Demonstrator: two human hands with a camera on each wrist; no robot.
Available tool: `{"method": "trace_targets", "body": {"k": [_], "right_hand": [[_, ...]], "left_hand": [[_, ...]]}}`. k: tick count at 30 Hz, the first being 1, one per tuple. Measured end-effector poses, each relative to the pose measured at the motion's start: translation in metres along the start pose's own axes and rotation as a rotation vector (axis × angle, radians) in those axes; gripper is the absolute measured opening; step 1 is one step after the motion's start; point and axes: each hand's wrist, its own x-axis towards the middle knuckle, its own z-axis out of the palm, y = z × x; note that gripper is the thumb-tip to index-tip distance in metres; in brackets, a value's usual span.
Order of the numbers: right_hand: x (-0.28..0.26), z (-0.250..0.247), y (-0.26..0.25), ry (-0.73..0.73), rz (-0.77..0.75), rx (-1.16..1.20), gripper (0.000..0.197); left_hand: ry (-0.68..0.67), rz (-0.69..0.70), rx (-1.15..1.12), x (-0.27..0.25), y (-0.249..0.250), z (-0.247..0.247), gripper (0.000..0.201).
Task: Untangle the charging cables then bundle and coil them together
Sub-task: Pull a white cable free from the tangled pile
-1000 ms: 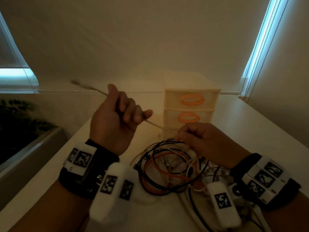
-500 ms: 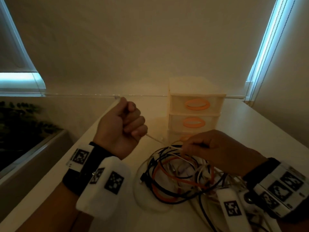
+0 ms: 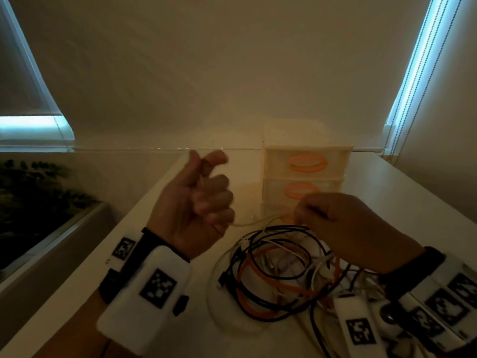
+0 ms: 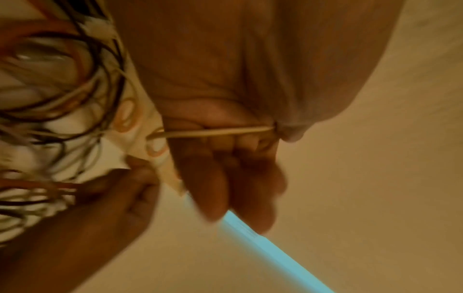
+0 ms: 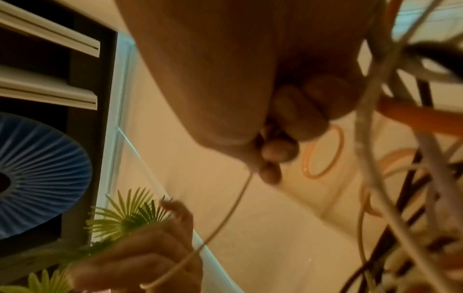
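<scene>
A thin white cable sags between my two hands above the table. My left hand is raised, palm turned toward me, and holds the white cable across the palm, caught between thumb and forefinger. My right hand pinches the same cable with thumb and fingertips, just above the tangle. The tangle of black, orange and white cables lies on the table under the right hand. An orange cable and pale ones hang close to the right wrist.
A small cream drawer unit with orange handles stands just behind the hands. The white table runs to a wall at the back. A dark planter with green leaves sits beyond the table's left edge.
The white cable was stretched taut between the hands and now hangs slack. My left hand turned from a fist to palm-up with looser fingers. The cable end beyond it is gone from sight.
</scene>
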Motion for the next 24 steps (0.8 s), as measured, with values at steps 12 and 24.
{"method": "trace_targets", "body": {"k": [12,24], "right_hand": [[-0.004,0.025,-0.027,0.415,-0.260,0.140,0.014],[-0.012,0.022,-0.015,-0.033,-0.211,0.213,0.018]], "left_hand": [[0.127,-0.264,0.311,0.010,-0.049,0.004,0.056],[0.302,0.188,0.073,0.014,-0.026,0.001,0.054]]}}
